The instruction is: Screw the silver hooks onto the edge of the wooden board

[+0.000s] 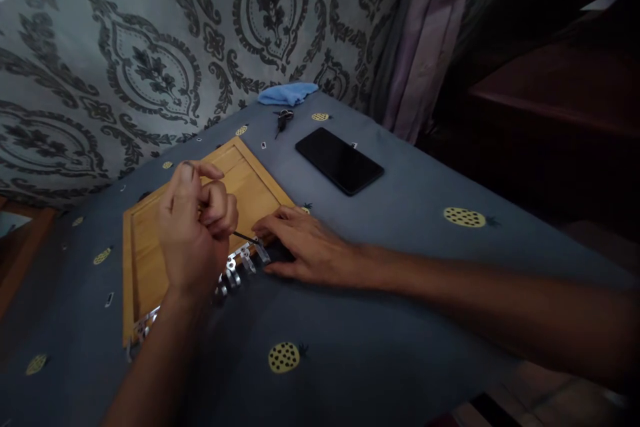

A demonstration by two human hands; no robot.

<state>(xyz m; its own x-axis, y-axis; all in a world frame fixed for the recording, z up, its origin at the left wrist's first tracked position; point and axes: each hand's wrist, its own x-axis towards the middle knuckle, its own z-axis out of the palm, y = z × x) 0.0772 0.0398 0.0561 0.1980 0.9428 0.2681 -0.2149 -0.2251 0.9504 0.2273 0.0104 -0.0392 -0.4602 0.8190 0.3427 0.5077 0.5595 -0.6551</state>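
My left hand (193, 230) is curled above a framed wooden board (253, 170), wrapped round a tool whose handle is mostly hidden. Its thin dark shaft, like that of a screwdriver (245, 237), slants down to the right end of a shiny metal hook rail (246, 255). The rail lies along the board's near edge, with several hooks pointing outward; my left forearm covers its middle. My right hand (313, 247) grips the board's near right corner, fingers on top and thumb lower by the rail's end, close to the tool's tip.
A black phone (340, 160) lies on the dark blue pineapple-print tablecloth (400, 227), right of the board. Behind it are a small bunch of keys (283, 121) and a blue cloth (287, 93). A patterned curtain (200, 33) borders the table's far side.
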